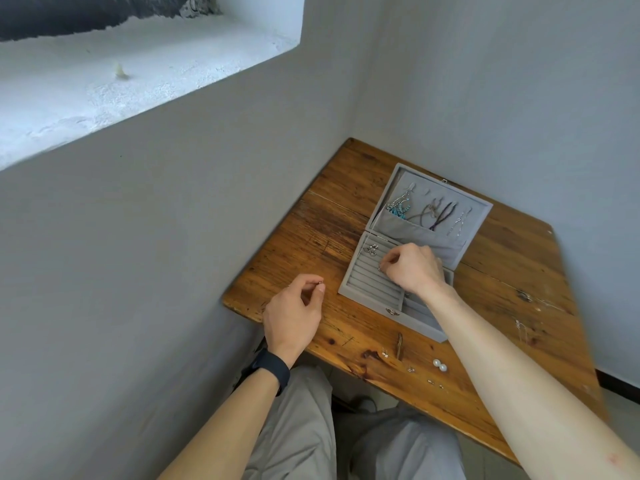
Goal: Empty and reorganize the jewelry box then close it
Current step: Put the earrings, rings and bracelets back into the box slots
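A grey velvet jewelry box [360,287] lies open on the wooden table [502,271]. Its lid [408,226] lies back, with several necklaces [426,213] hanging into a pocket. A few small earrings [372,250] sit in the top slots of the ring rows. My right hand [414,268] is over the rows and pinches a small ring or earring at its fingertips. My left hand [294,311] hovers over the table left of the box and pinches a tiny earring [321,282]. Two pearl earrings [440,365] and several small studs [410,368] lie on the table in front of the box.
Grey walls close in the table on the left and behind. A window recess [138,53] is high on the left. My knees in grey trousers [311,427] are under the table's near edge. A dark band [273,370] is on my left wrist.
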